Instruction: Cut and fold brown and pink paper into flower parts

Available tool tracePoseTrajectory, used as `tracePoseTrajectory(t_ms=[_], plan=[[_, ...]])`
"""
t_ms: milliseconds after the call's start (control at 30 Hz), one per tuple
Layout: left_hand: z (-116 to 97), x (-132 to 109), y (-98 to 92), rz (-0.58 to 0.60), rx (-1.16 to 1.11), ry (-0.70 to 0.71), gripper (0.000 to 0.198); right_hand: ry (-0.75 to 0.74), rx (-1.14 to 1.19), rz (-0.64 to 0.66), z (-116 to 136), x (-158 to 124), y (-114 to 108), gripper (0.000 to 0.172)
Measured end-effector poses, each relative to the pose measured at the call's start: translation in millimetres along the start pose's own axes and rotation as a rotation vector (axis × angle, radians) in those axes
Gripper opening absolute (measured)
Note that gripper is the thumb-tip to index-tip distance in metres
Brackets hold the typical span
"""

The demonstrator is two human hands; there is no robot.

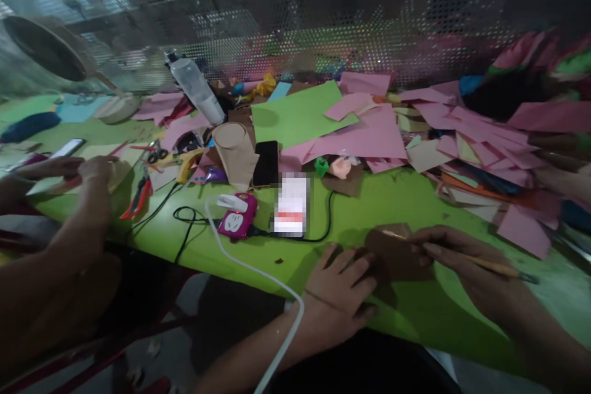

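My left hand (339, 295) lies flat on the green table (401, 203), fingers spread, its fingertips holding down the near edge of a small brown paper piece (394, 249). My right hand (455, 258) is closed around a thin wooden pencil (496, 268), whose front end rests on the brown paper's top. A white cable (258, 274) runs across my left forearm.
Another person's hands (87, 175) work at the left. A pink device (236, 218), black phone (266, 163), brown paper cone (235, 151), red pliers (138, 197), plastic bottle (196, 89) and green sheet (300, 114) lie ahead. Pink paper scraps (484, 135) pile at the right.
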State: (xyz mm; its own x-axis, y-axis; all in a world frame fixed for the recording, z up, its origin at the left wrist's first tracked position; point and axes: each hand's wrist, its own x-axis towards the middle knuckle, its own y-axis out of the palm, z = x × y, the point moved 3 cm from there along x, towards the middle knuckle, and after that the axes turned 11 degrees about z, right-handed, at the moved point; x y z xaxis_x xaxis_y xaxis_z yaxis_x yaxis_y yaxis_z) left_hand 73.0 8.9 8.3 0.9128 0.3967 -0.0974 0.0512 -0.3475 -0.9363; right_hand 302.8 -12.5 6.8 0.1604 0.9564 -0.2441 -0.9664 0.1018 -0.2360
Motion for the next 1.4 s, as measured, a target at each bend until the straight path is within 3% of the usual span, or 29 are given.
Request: tracePoseTrajectory(t_ms=[167,800,1100,1400], plan=[[-1.8,4.4,8.3,-0.051,-0.088,-0.024,0.038,0.055,0.186,0.047,-5.8,0.6,14.5,0.038],[4.1,5.8,6.6,-0.049,-0.170,-0.043,0.034,-0.035,-0.043,0.130,3.2,2.1,27.8,0.021],[5.7,5.9,2.9,-0.025,-0.184,-0.025,0.038,0.006,-0.085,-0.101,-10.2,-0.6,13.7,0.018],[6.8,8.0,0.6,-0.025,-0.136,-0.028,0.036,-0.034,-0.152,-0.306,-3.9,-7.0,-2.9,0.020]])
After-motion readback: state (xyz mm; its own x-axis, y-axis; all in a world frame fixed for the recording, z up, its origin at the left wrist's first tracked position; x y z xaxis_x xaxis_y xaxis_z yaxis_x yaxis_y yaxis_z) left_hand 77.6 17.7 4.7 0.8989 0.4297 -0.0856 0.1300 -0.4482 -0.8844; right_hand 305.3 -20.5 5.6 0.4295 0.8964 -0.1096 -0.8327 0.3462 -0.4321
